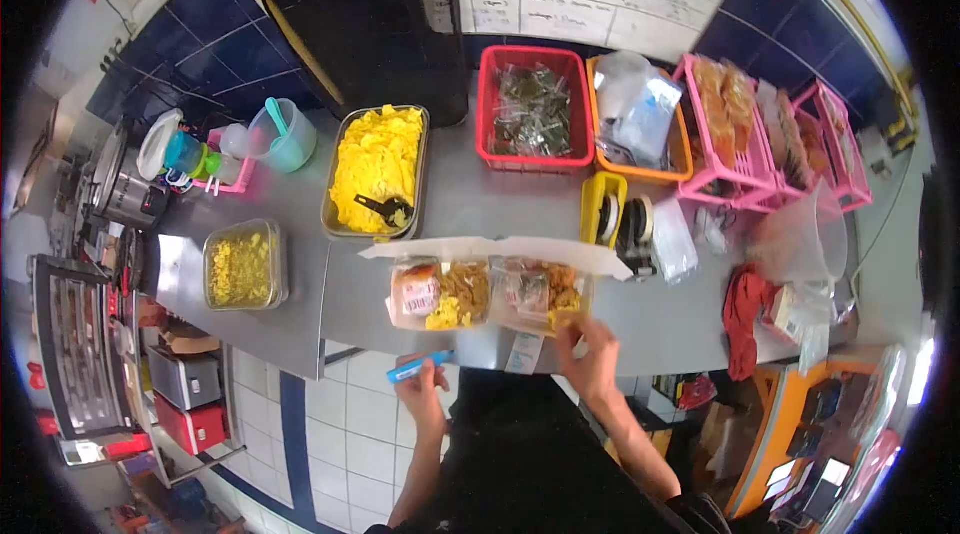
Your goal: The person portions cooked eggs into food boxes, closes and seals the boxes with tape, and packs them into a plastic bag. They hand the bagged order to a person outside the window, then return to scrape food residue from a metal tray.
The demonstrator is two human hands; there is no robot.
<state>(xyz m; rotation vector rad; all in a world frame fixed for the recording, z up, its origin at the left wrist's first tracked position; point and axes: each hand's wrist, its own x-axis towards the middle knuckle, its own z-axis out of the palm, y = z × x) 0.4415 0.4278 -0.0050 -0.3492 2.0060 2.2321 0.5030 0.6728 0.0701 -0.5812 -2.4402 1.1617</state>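
My left hand (pixel 424 392) is closed around a slim blue pen-like thing (pixel 418 367) with pale print, just off the counter's front edge. My right hand (pixel 588 352) is at the front right corner of the right open food box (pixel 506 322), fingers pinched together; what is between them, if anything, is hidden. That box holds a clear packet (pixel 523 292), browned fried food (pixel 562 284) and yellow egg-like pieces. Beside it, the left food box (pixel 402 316) contains a printed packet (pixel 417 291), brown food (pixel 465 288) and yellow pieces (pixel 449 314). Both lids (pixel 490 248) stand folded back.
A paper slip (pixel 524 352) lies at the steel counter's (pixel 640 334) front edge. Behind are a tub of yellow food (pixel 376 164) with a black scoop (pixel 385 208), a red basket (pixel 535 162) of packets, an orange basket (pixel 650 166) and pink baskets (pixel 725 184). A smaller tub (pixel 245 264) stands left.
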